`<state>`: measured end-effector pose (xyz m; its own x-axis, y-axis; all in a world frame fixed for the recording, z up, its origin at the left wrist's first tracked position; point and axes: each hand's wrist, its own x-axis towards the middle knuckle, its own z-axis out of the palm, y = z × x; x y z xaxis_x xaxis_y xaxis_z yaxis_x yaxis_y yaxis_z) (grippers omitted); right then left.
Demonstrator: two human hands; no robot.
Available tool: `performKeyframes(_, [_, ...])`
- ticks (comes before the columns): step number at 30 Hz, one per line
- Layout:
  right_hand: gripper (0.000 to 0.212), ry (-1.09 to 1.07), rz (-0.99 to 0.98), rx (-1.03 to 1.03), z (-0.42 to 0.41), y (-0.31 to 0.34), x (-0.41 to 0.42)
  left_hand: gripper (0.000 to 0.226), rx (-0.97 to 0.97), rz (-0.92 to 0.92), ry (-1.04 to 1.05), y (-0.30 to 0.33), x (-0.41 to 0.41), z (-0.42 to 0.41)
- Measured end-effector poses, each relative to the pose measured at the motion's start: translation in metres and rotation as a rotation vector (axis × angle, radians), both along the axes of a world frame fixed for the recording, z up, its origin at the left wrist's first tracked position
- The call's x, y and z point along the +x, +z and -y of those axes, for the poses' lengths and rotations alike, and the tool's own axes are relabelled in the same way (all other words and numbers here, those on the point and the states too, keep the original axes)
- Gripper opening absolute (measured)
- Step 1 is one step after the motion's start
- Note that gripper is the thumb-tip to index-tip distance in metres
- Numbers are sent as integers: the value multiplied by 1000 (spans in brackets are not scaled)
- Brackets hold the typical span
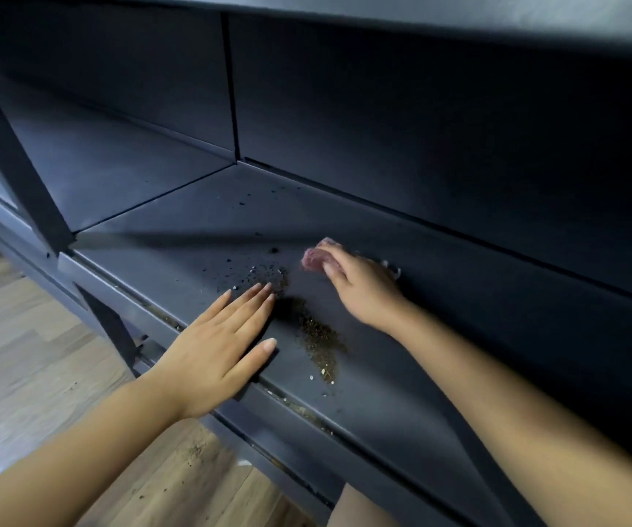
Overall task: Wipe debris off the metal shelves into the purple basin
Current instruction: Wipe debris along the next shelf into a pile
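A dark grey metal shelf runs across the view. A trail of brown and black debris lies on it, from dark specks farther back to a brown pile close to the front edge. My right hand presses a pink cloth onto the shelf just behind the debris. My left hand lies flat, fingers together and straight, on the shelf's front edge left of the debris. No purple basin is in view.
An upper shelf overhangs the work area. A back panel closes the rear. A slanted upright post stands at the left. Below lies a wooden floor with scattered crumbs.
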<state>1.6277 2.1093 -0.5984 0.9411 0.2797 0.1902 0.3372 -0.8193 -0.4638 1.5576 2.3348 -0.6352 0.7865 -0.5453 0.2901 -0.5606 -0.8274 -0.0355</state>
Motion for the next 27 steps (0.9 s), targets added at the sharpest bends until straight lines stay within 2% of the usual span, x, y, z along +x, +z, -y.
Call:
performKeyframes(3, [36, -191, 36, -26, 43, -3, 3, 62, 52, 37, 35, 5, 15, -22])
performKeyframes(5, [42, -318, -61, -136, 66, -4, 4, 66, 89, 2, 83, 6, 26, -36])
performKeyframes(7, [45, -352, -123, -160, 72, -6, 6, 72, 52, -24, 100, 3, 34, -45])
performKeyframes(11, [29, -224, -14, -5, 32, -3, 4, 74, 11, 2, 73, -5, 43, -47])
performKeyframes(15, [33, -50, -26, -84, -19, -9, 15, 69, 14, 27, 23, -4, 45, -50])
performKeyframes(18, [25, -32, -72, 158, -15, -16, 33, 68, -10, 18, -17, -1, 52, -59])
performKeyframes(20, [23, -175, 32, 229, 9, -12, 47, 70, -38, 9, -22, 0, 61, -70])
performKeyframes(22, [28, -391, 98, 137, 34, -8, 62, 71, -21, 8, -15, -1, 70, -80])
performKeyframes(24, [43, -568, -55, 2, 53, -5, 72, 72, 24, 16, -11, -3, 75, -83])
performKeyframes(25, [47, -597, -126, -26, 58, -6, 76, 72, 36, 16, -8, -4, 76, -83])
performKeyframes(27, [45, -538, -113, -44, 55, -9, 86, 71, 40, 20, -5, -4, 76, -82])
